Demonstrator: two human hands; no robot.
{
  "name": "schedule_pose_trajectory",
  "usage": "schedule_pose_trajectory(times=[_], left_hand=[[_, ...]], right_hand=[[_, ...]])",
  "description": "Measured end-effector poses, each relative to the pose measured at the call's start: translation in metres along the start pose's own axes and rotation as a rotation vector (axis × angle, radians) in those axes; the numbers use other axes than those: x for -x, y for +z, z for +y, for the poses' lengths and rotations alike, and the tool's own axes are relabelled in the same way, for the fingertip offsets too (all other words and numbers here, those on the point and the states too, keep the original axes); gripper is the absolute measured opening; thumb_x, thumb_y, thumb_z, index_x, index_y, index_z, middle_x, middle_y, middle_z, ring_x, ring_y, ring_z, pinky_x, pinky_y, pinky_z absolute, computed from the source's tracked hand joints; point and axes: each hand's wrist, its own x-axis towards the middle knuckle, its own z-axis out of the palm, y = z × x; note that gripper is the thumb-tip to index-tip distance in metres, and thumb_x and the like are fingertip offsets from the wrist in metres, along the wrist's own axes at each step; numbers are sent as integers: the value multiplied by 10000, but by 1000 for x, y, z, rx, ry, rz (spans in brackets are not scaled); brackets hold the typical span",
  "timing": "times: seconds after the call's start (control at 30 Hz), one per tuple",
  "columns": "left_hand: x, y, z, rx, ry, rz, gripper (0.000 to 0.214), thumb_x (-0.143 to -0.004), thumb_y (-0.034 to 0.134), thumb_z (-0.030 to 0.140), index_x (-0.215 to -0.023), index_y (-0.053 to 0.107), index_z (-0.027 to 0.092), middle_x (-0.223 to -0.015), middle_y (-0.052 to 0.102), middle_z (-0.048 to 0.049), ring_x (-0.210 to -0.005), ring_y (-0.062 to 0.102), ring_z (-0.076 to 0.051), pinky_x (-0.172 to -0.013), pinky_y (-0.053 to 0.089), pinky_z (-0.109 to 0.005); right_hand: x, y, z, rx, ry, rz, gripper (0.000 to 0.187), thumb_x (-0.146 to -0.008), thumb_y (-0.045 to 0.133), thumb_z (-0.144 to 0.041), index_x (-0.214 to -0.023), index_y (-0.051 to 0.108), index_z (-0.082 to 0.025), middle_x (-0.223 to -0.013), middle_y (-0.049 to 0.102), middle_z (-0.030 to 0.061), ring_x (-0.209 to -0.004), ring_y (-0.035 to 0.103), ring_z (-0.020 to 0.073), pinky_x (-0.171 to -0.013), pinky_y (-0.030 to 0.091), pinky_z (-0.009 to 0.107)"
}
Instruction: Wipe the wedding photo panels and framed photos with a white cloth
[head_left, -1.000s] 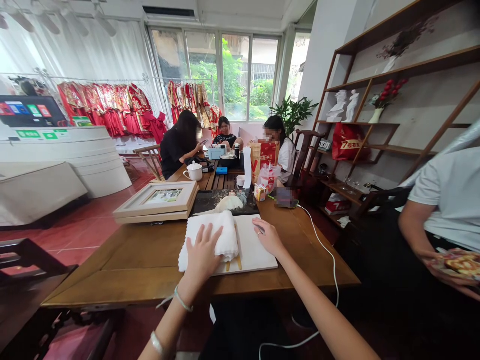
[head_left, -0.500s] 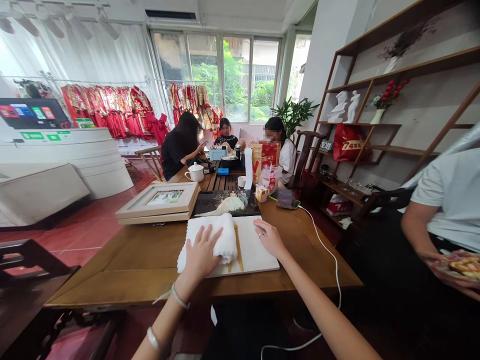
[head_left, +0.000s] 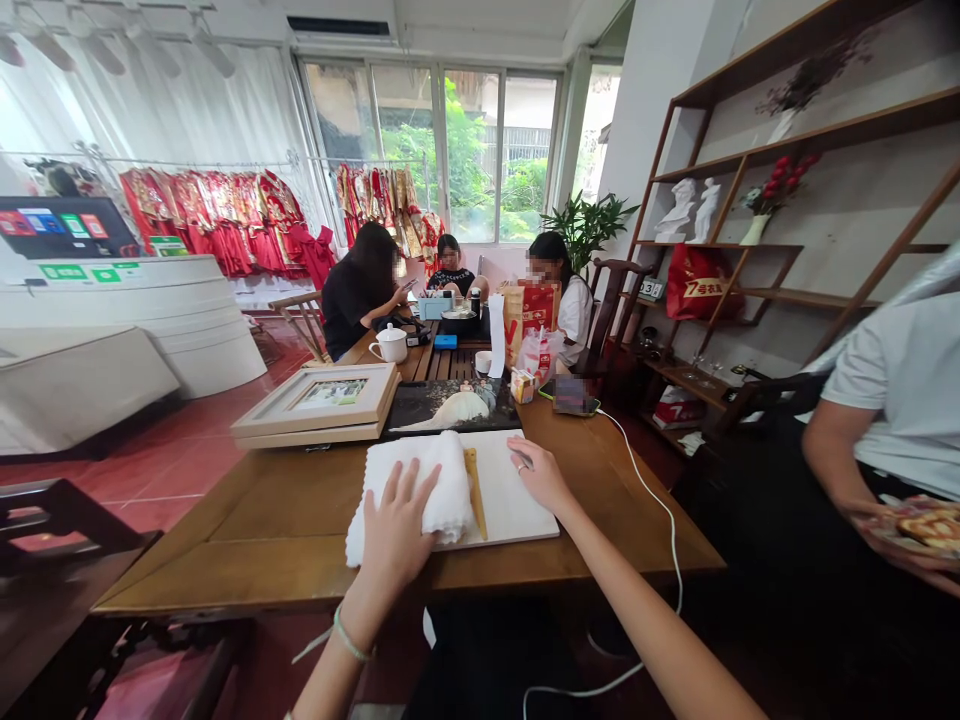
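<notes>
Spread left hand (head_left: 396,532) on towel (head_left: 453,490), board (head_left: 514,512) near table edge (head_left: 247,592)

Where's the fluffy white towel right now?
In the head view, the white towel lies near the middle, under the left hand, covering the left part of the white board.

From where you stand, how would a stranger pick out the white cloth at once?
Find the brown wooden table in the foreground, then the flat white board near its front edge. The folded white cloth lies over the board's left part, under the person's left hand. Its soft folds and scalloped edge set it apart from the flat, straight-edged board.
</notes>
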Motion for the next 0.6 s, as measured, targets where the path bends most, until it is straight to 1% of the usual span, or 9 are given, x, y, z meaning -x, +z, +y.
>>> schedule_pose_trajectory(times=[0.1,0.2,0.27,0.37,0.5,0.6], left_hand=[[22,0,-1,5,2,11,820,-688,529,76,-1423,282,342,-1527,212,-14,-1409,123,-281,-1070,209,-581],[26,-1,-1,13,1,-3,835,-675,522,62,-1421,282,351,-1527,216,-5,-1409,120,-281,-1073,210,-573],[18,-4,-1,21,6,-35,822,-687,545,89,-1421,282,350,-1525,223,-8,-1406,134,-286,-1065,224,-578],[-2,-7,-2,30,13,-58,784,-718,563,135,-1422,283,337,-1522,231,-26,-1402,149,-291,-1048,250,-587],[-32,-4,-2,38,16,-39,716,-762,548,188,-1420,297,316,-1517,243,-58,-1394,171,-304,-1024,264,-612],[-47,-1,4,34,-1,-19,681,-780,546,234,-1416,311,298,-1513,254,-80,-1389,178,-319,-1009,258,-640]], right_hand=[[0,0,0,-10,2,6,324,-790,489,-114,-1034,692,-181,-1168,664,88,-1160,574,201,-1046,404,394],[0,1,0,-27,10,10,317,-789,493,-118,-1022,697,-182,-1164,667,87,-1158,575,205,-1047,402,399],[0,1,1,-37,23,8,315,-791,493,-122,-1024,696,-178,-1173,661,91,-1163,571,208,-1046,404,399],[0,1,1,-50,30,0,320,-792,491,-122,-1033,693,-178,-1187,654,89,-1178,559,205,-1047,404,387],[0,0,0,-33,23,-7,323,-794,488,-120,-1043,689,-169,-1194,649,94,-1180,557,205,-1059,388,395],[0,-1,0,-10,14,-14,323,-800,487,-121,-1049,686,-169,-1191,650,99,-1180,558,209,-1057,390,403]])
